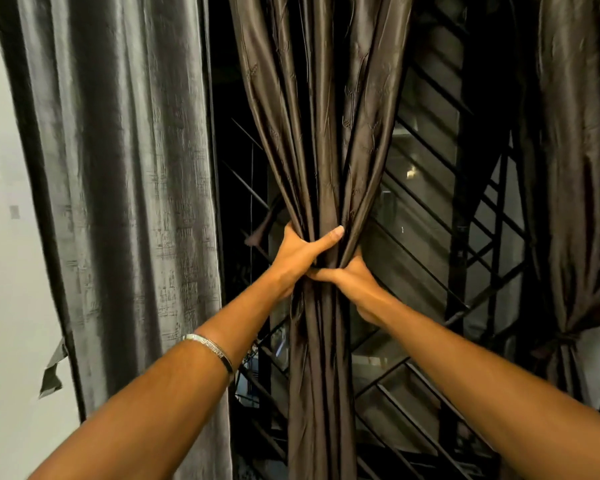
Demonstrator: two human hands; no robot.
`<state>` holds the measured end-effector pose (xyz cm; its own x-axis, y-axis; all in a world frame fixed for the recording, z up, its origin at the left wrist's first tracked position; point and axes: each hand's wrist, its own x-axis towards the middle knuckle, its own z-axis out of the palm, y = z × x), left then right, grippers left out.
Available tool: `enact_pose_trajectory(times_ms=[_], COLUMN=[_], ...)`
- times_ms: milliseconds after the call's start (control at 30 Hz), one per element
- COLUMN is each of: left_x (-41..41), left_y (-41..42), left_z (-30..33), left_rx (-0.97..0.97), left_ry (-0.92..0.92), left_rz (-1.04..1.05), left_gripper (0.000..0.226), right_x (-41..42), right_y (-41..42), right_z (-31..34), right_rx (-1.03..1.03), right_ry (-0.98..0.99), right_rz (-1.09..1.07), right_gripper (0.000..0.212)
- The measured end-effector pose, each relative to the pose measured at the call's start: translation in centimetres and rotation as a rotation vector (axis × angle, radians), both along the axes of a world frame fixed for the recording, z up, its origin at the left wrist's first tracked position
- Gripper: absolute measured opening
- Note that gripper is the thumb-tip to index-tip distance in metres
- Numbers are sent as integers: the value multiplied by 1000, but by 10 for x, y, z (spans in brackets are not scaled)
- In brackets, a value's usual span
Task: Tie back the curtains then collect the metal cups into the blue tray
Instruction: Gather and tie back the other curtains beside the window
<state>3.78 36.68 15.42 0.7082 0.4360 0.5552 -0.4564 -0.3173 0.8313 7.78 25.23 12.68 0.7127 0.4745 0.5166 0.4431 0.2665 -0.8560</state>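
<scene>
A dark brown satin curtain (pixel 321 133) hangs in the middle of the window, gathered into a narrow bunch. My left hand (pixel 300 252) wraps the bunch from the left, thumb across the front. My right hand (pixel 355 277) grips it from the right just below, the two hands touching. A strip of brown fabric (pixel 262 228) sticks out to the left behind my left hand. At the right, a second brown curtain (pixel 575 168) is gathered and held by a tie (pixel 565 337). No metal cups or blue tray are in view.
A grey velvet curtain (pixel 118 185) hangs loose at the left, against a white wall (pixel 7 271). Behind the curtains is a dark window with a black diagonal metal grille (pixel 430 237). A silver bangle (pixel 210 348) is on my left wrist.
</scene>
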Motion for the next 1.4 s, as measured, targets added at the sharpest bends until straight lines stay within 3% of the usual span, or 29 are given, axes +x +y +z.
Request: enact_pose_trajectory(times_ms=[167, 367, 400, 467, 533, 567, 700, 767, 867, 1067, 1167, 1233, 1300, 1333, 1400], left_x=[-1, -12, -14, -15, -19, -22, -33, -30, -32, -41, -34, -30, -27, -27, -26], left_y=[-8, -11, -9, -7, -4, -3, 5, 8, 6, 1, -6, -8, -7, -6, -4], left_z=[40, 76, 80, 87, 92, 93, 96, 97, 103, 107, 106, 105, 104, 104, 104], left_rx=[64, 190, 215, 284, 397, 397, 267, 358, 537, 541, 600, 570, 516, 475, 371], left_ry=[-29, 97, 134, 187, 217, 219, 189, 231, 289, 324, 346, 321, 298, 291, 276], left_rz=[40, 45, 45, 126, 301, 316, 147, 144, 154, 0, 62, 174, 242, 244, 212], left_gripper=[104, 57, 53, 72, 106, 110, 96, 94, 83, 72, 81, 81, 77, 69, 48], right_x=[-2, -14, -13, -13, -11, -11, -13, -13, -9, -6, -9, -11, -8, -6, -6], right_y=[7, 4, 5, 10, 17, 19, 18, 20, 25, 27, 35, 39, 41, 40, 35], right_z=[47, 74, 78, 84, 85, 85, 87, 87, 87, 86, 82, 79, 73, 70, 65], right_rx=[62, -13, -16, 2, 16, 12, -63, -92, -167, -232, -328, -342, -297, -267, -295], right_ry=[-33, -1, -9, -5, 3, 14, 24, -1, -104, -193, -289, -383, -421, -432, -436], right_rz=[-42, 60, 62, 4, -67, -87, -29, -58, -239, -416, -516, -458, -348, -294, -267], right_gripper=[88, 22, 19, 20, 34, 39, 30, 29, 42, 60, 54, 54, 39, 42, 82])
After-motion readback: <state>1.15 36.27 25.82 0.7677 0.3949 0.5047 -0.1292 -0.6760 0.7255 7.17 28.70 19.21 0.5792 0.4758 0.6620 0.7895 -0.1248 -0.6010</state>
